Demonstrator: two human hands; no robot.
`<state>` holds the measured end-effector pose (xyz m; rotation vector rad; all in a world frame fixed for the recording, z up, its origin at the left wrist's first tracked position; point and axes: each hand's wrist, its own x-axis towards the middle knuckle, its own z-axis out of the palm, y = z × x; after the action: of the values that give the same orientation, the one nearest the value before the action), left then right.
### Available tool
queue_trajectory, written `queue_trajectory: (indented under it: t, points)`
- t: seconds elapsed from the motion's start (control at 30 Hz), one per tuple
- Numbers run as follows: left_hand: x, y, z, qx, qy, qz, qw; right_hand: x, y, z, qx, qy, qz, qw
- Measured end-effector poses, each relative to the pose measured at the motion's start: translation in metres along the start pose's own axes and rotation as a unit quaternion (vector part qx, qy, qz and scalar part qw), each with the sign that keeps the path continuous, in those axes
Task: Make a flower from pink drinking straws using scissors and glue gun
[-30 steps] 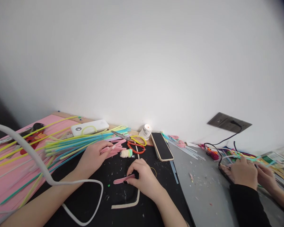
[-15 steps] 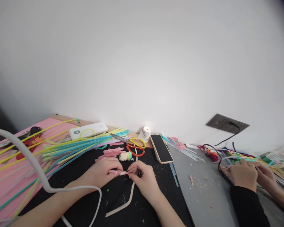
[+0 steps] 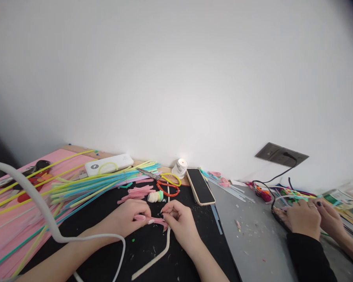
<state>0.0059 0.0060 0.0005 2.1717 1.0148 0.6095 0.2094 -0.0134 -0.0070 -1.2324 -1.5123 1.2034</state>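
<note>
My left hand (image 3: 133,215) is closed around folded pink pipe cleaner pieces (image 3: 158,221), whose end sticks out to the right. My right hand (image 3: 178,219) pinches at that end with thumb and forefinger; the fingertips partly hide the contact. Just behind the hands lies a pile of short pink pipe cleaner pieces (image 3: 137,192). Beside it is a small cream and green wound roll (image 3: 155,196). A long cream pipe cleaner (image 3: 154,261), bent near its front end, runs under my right hand across the black mat (image 3: 106,258).
Scissors (image 3: 167,184), a white candle-like cup (image 3: 180,168) and a phone (image 3: 200,186) lie behind. Colored pipe cleaners (image 3: 97,182) and a white power bank (image 3: 108,165) are left. A white cable (image 3: 91,237) crosses my left forearm. A co-worker's hands (image 3: 306,219) work at right.
My left hand has come from the pink pile to my right hand, bringing a pink piece. Both hands now meet at the pink pieces, and the right fingers have shifted slightly at the end.
</note>
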Motion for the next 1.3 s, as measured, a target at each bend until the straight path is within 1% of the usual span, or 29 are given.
queue_trajectory:
  t: [0.13, 0.33, 0.43, 0.53, 0.67, 0.77, 0.87, 0.97, 1.17, 1.3]
  points:
    - [0.001, -0.005, 0.0, 0.01, 0.022, -0.008, 1.0, 0.001, 0.001, -0.002, 0.017, 0.001, 0.001, 1.0]
    - [0.003, -0.01, -0.004, 0.022, 0.058, -0.027, 0.998, 0.001, -0.003, -0.001, -0.003, -0.015, 0.013, 1.0]
    - [0.003, -0.011, -0.003, 0.021, 0.048, -0.023, 0.998, 0.001, -0.003, 0.0, 0.012, -0.01, 0.02, 1.0]
    - [0.003, -0.011, 0.0, 0.022, 0.033, -0.005, 0.999, 0.001, -0.003, 0.001, 0.024, -0.005, 0.029, 0.999]
    - [0.002, -0.005, 0.0, 0.018, 0.016, 0.018, 1.0, 0.0, -0.005, 0.002, -0.001, 0.001, 0.018, 1.0]
    - [0.001, 0.001, -0.004, 0.011, 0.0, 0.015, 1.0, 0.0, -0.004, 0.002, -0.015, -0.001, 0.014, 1.0]
    - [0.002, 0.004, -0.007, 0.019, 0.019, -0.007, 1.0, 0.001, -0.001, 0.001, 0.015, -0.011, 0.011, 1.0]
    - [0.003, 0.003, -0.007, 0.013, 0.04, -0.027, 0.999, 0.002, 0.002, 0.0, 0.045, -0.005, 0.003, 0.999]
    - [0.003, 0.005, -0.007, 0.0, 0.046, -0.054, 0.998, 0.002, -0.001, 0.001, 0.03, 0.016, 0.02, 0.999]
    - [0.004, 0.009, -0.01, -0.028, 0.044, -0.055, 0.997, 0.002, -0.002, 0.001, 0.065, 0.021, 0.037, 0.997]
